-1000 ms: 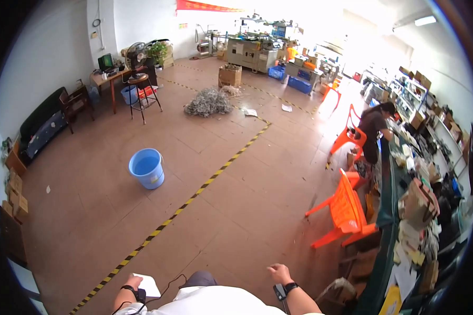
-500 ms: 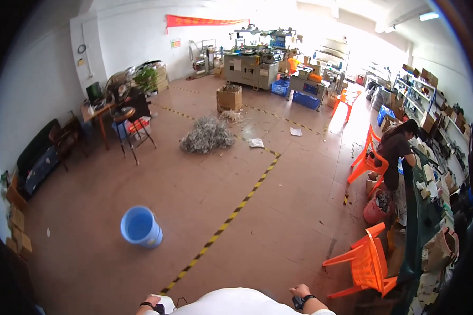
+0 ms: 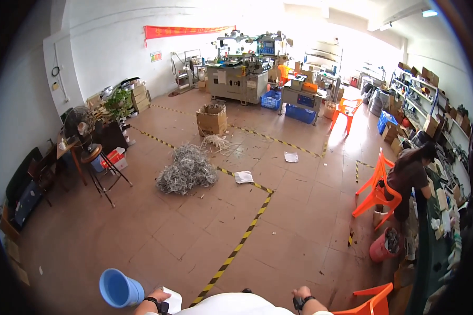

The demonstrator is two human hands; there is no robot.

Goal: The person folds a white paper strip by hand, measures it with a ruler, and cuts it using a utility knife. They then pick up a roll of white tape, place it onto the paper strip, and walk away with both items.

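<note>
My left hand (image 3: 160, 295), with a dark band at its wrist, is at the lower edge, its fingers closed on a white sheet (image 3: 172, 298) that looks like paper. Just left of this hand a blue bucket (image 3: 134, 290) stands on the floor, its inside showing nothing but blue. My right hand (image 3: 301, 292) is curled shut near the lower edge, also with a dark wristband, and nothing shows in it. Ahead on the floor lies a heap of grey shredded strips (image 3: 186, 170). Two white sheets, a nearer one (image 3: 244, 177) and a farther one (image 3: 291, 157), lie right of the heap.
Yellow-black tape (image 3: 242, 241) marks the floor. A cardboard box (image 3: 212, 121) stands beyond the heap, before a large machine (image 3: 236, 84). At right, a person (image 3: 407, 181) sits on an orange chair (image 3: 376, 194) by a bench; a red bucket (image 3: 383, 247) and another orange chair (image 3: 370, 302) are nearer.
My view has moved forward: the heap, box and machine look nearer and larger. The blue bucket has slid down the view, close beside my left hand, and the near orange chair is mostly out of view.
</note>
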